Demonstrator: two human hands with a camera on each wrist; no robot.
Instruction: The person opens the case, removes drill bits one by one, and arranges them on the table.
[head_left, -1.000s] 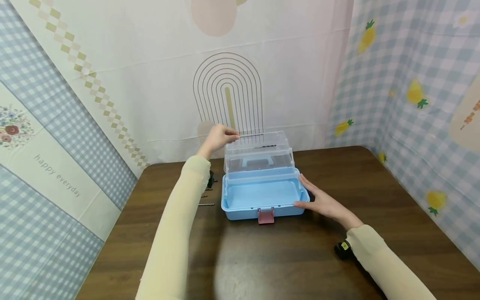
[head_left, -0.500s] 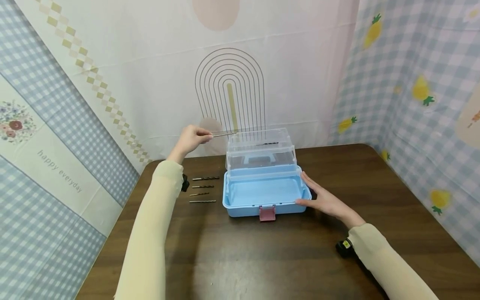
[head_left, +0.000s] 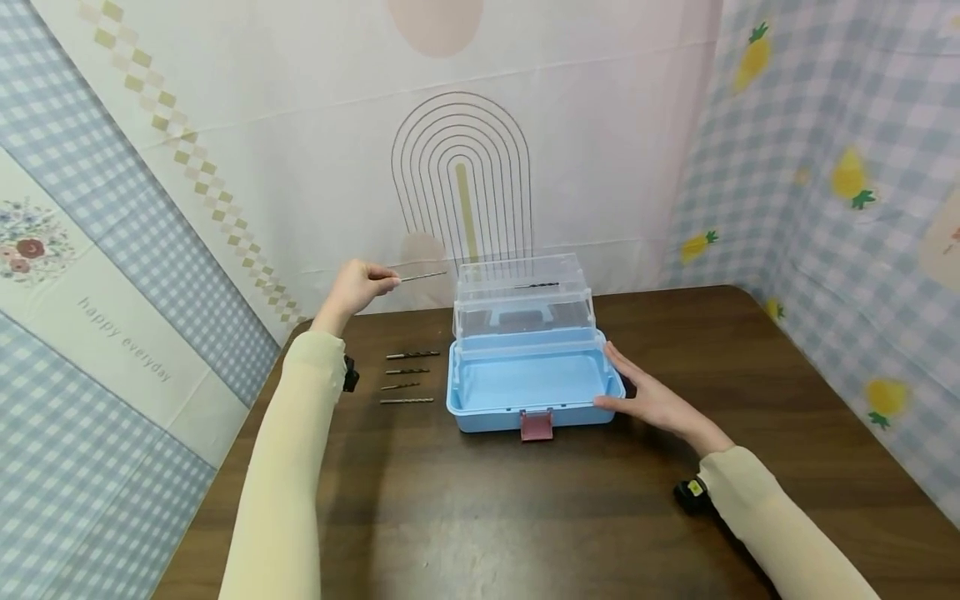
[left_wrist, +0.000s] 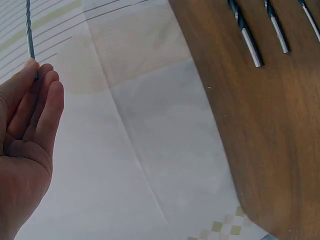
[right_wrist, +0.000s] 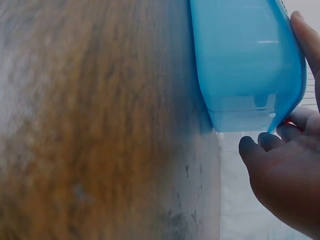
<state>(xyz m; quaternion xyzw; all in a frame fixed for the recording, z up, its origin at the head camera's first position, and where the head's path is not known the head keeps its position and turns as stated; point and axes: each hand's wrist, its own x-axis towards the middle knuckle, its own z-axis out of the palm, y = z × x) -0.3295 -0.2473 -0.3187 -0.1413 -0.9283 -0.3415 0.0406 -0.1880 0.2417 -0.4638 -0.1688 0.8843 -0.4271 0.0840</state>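
My left hand pinches a thin drill bit by one end, up and to the left of the toolbox. In the left wrist view, thumb and fingertips meet on the shank of this drill bit. The light blue toolbox stands with its clear trays raised at the back; a dark drill bit lies in the top one. My right hand holds the toolbox's right end, thumb at the front corner and fingers around the side. In the right wrist view, the blue end wall partly hides those fingers.
Several drill bits lie in a row on the wooden table, left of the toolbox. A pink latch hangs open at the toolbox's front. Behind the table's back edge hangs a patterned cloth.
My left hand has moved left from the top tray, carrying the thin drill bit out. The row of bits on the table has come into fuller view. My right hand stays at the toolbox.
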